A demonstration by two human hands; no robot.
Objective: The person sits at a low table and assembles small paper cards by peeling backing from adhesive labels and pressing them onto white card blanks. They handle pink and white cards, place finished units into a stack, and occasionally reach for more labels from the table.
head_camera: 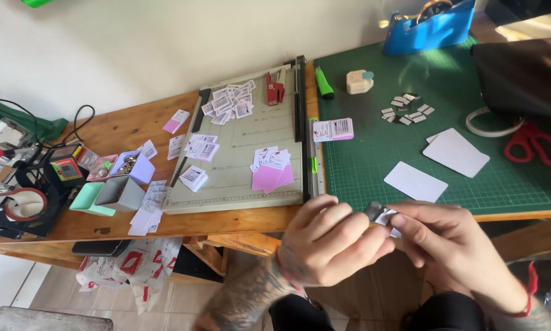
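Holding a small card (386,216), hands (330,242) (453,242) sit right of the lilac box (142,168) of metal bits (127,164).

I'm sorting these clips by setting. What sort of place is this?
Probably a small home craft workshop: a paper trimmer strewn with small printed labels, a green cutting mat, and red scissors.

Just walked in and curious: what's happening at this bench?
A person holds a small dark piece with a white label between the left hand and right hand, just off the table's front edge. On the paper cutter lie pink and white labels. The green mat holds two blank white cards, more small pieces and red scissors.
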